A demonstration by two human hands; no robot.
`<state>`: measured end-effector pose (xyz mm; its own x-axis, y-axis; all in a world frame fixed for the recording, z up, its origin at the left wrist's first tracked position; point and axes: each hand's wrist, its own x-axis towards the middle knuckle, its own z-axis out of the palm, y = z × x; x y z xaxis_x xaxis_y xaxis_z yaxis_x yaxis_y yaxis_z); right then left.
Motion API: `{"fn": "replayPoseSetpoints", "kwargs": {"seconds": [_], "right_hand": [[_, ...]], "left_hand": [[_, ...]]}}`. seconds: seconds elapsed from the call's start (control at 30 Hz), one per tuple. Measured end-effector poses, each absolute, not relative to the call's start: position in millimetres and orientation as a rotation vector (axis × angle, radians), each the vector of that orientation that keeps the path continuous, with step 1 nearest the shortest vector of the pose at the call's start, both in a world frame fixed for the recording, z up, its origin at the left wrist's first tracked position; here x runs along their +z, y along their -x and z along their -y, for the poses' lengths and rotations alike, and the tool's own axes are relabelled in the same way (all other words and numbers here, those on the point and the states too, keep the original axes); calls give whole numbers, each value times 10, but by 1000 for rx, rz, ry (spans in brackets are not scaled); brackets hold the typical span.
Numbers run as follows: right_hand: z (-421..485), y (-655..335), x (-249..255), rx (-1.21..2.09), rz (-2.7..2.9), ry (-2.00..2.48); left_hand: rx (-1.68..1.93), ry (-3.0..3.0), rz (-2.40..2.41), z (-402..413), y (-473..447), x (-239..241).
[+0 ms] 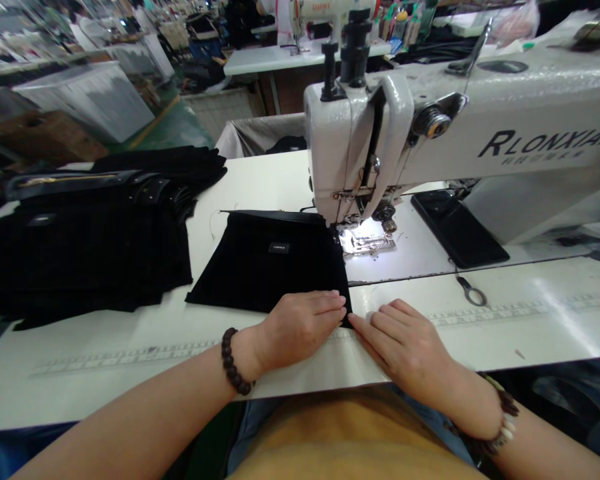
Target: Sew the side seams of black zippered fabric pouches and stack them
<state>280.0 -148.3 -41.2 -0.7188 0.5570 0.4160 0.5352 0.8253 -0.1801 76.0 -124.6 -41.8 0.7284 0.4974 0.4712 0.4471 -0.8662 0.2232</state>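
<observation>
A black fabric pouch panel (245, 267) with a small label (279, 247) lies on the white sewing table. Its right edge runs up beside the needle and presser foot area of the sewing machine (357, 153). My left hand (305, 327) rests flat on the panel's near right part, fingers together and stretched out. At the near right corner, the thumb tip of my right hand (405, 340) touches the fabric edge. The other fingers of that hand are loosely bent on the table, with nothing visible among them.
To the left lies a stack of black fabric pieces (105, 247) with zippers. A black phone (457, 230) and a ring-shaped tool (473, 292) are right of the needle. A ruler strip (130, 357) runs along the table's front. Other machines and people stand behind.
</observation>
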Motion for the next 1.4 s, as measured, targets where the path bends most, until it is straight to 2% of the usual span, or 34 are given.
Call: {"fn": "replayPoseSetpoints", "kwargs": {"seconds": [0.4,0.8,1.1,1.4], "right_hand": [[1467,-2792,-327,58,2632,686],[1490,-2849,-324,59,2795,718],[1201,-2784,-394,-139,2801,839],[819,-2733,-389,-257,2878,851]], "left_hand": [[665,-3113,-665,1333,-796,-352],[586,-2977,-595,1236,-637,-359],[720,-2968,-591,939,-652,-445],[621,-3058,-623,577,-597,-525]]}}
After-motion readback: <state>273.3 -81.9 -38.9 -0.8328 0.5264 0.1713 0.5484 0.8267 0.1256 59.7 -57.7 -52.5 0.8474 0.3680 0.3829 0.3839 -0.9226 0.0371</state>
